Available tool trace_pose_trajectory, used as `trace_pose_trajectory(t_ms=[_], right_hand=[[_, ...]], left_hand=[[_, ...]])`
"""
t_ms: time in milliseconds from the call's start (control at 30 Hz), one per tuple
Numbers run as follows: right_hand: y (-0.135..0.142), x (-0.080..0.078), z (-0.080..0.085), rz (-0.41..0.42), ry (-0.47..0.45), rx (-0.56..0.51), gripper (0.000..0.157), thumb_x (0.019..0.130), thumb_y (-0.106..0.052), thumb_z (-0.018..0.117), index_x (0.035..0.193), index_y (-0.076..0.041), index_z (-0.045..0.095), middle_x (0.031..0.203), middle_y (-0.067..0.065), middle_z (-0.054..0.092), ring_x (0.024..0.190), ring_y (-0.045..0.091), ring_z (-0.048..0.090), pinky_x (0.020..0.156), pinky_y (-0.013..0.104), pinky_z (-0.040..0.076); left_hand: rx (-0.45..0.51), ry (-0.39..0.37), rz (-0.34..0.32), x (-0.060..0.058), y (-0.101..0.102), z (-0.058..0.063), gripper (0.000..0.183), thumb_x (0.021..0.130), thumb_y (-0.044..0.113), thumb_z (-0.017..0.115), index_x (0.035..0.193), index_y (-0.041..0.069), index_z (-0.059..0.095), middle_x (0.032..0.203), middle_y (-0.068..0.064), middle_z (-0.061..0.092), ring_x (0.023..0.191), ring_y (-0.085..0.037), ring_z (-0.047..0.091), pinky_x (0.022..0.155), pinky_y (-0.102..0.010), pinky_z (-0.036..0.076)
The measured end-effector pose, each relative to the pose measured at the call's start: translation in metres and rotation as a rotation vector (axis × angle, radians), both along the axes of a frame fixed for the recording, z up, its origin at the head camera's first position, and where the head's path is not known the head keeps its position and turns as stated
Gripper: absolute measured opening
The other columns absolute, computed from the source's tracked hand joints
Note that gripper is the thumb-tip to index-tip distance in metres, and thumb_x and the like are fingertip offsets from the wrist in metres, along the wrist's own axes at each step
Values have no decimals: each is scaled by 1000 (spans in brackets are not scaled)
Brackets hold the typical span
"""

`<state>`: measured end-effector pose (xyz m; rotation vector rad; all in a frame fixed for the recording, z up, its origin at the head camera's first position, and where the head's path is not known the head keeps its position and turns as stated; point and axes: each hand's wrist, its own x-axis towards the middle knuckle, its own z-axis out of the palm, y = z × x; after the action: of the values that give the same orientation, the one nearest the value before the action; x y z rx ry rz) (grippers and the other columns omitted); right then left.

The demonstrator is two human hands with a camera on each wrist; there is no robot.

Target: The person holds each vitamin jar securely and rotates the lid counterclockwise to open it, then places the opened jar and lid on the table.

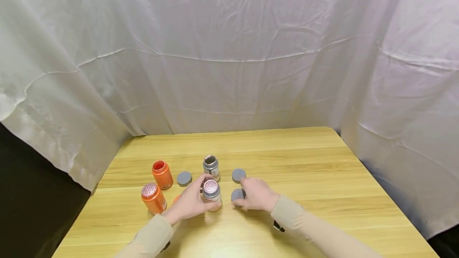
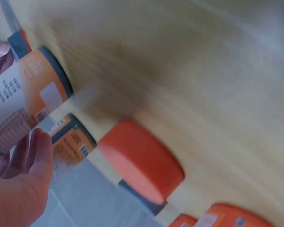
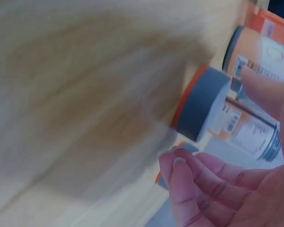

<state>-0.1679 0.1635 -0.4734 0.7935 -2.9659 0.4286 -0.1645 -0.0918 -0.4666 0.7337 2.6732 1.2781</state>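
My left hand (image 1: 191, 201) grips a grey jar (image 1: 211, 192) with a foil-sealed top, thumb on the near side and fingers behind. The left wrist view shows the jar's orange and white label (image 2: 40, 87). Around a grey lid (image 1: 237, 196) my right hand (image 1: 259, 194) spreads its thumb and fingers. In the right wrist view that lid (image 3: 203, 106), with an orange band at its base, lies between thumb and fingertips, apparently apart from them. A second grey lid (image 1: 238, 175) lies just beyond the right fingers.
An uncapped grey jar (image 1: 211, 166) stands behind the held one. On the left are an open orange jar (image 1: 163, 176) and a foil-sealed orange jar (image 1: 154, 200). Another grey lid (image 1: 184, 178) and an orange lid (image 2: 139, 161) lie near the left hand. A curtain (image 1: 229, 71) surrounds the table.
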Motion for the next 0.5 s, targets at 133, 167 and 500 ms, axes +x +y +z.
trace_pose_trajectory(t_ms=[133, 167, 500], right_hand=[[9, -2, 7, -13, -11, -63, 49, 91, -47, 69, 102, 1, 64, 62, -1, 55, 49, 7, 46, 45, 22, 41], [12, -3, 9, -27, -13, -77, 51, 93, -46, 67, 105, 3, 64, 64, 2, 59, 51, 9, 50, 47, 25, 45], [52, -22, 35, -175, 135, -115, 54, 98, -42, 60, 125, 6, 60, 114, 24, 70, 98, 39, 70, 87, 50, 57]], left_hand=[[-2, 28, 7, 0, -4, 13, 77, 81, 37, 84, 141, 9, 46, 133, -9, 63, 125, -27, 61, 107, -50, 48], [-2, 41, 10, 0, -5, 18, 74, 83, 37, 82, 141, 8, 47, 134, -11, 62, 126, -28, 60, 108, -50, 48], [-232, 310, 153, -21, -48, 70, 71, 94, 50, 66, 152, 17, 40, 154, -11, 48, 141, -36, 47, 114, -59, 38]])
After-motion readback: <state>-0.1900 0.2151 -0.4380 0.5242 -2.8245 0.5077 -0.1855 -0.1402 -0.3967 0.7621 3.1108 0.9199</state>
